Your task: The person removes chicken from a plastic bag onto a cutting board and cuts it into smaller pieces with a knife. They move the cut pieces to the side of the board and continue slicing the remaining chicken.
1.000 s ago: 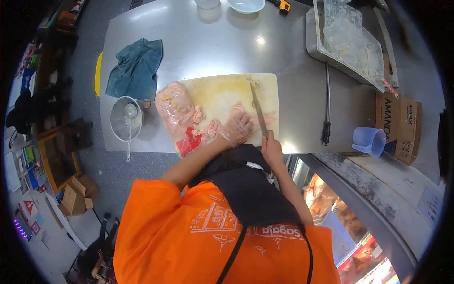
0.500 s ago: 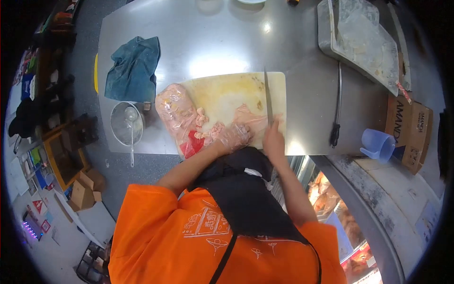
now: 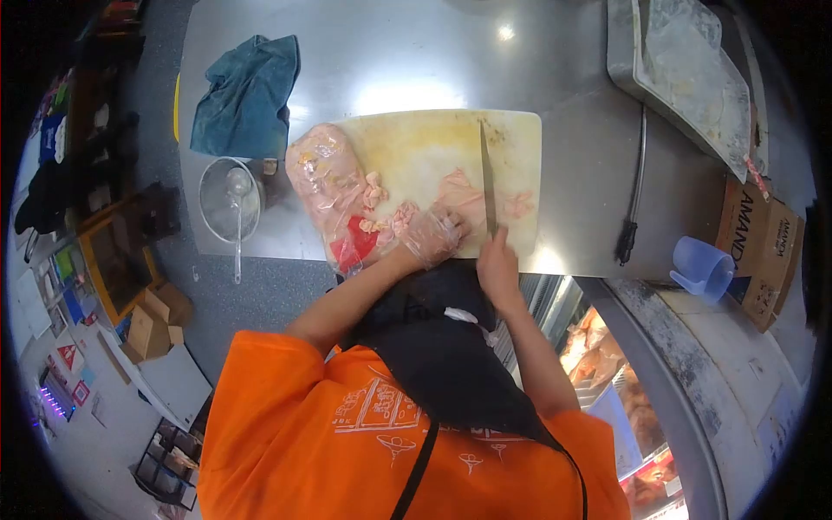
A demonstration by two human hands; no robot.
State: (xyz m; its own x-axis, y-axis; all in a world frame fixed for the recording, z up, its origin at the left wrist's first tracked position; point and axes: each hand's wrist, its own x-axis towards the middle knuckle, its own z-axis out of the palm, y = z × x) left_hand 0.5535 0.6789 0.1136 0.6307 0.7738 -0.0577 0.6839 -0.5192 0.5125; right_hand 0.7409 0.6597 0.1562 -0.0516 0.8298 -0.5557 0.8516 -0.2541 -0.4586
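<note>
A flat, pale piece of raw meat point(image 3: 461, 192) lies on the white cutting board point(image 3: 416, 130). My left hand point(image 3: 433, 236), in a clear plastic glove, holds its near left part with curled fingers. My right hand point(image 3: 497, 269) is closed round the handle of a long knife point(image 3: 487, 178), whose blade points away from me at the meat's right edge. A smaller cut bit point(image 3: 518, 204) lies right of the blade. Left of my left hand are small pale meat lumps point(image 3: 374, 189) and a clear plastic bag of raw meat point(image 3: 325, 169) with a red patch point(image 3: 354, 246).
A teal cloth point(image 3: 244, 100) and a bowl with a ladle point(image 3: 238, 186) are at the left. To the right are a metal tray point(image 3: 626, 65) with plastic in it, a black cable plug point(image 3: 626, 243), a blue jug point(image 3: 702, 269) and a cardboard box point(image 3: 763, 243).
The knife has shifted left across the board, and the small bit now shows more fully to its right. My left hand still holds the meat. The whole view has shifted slightly.
</note>
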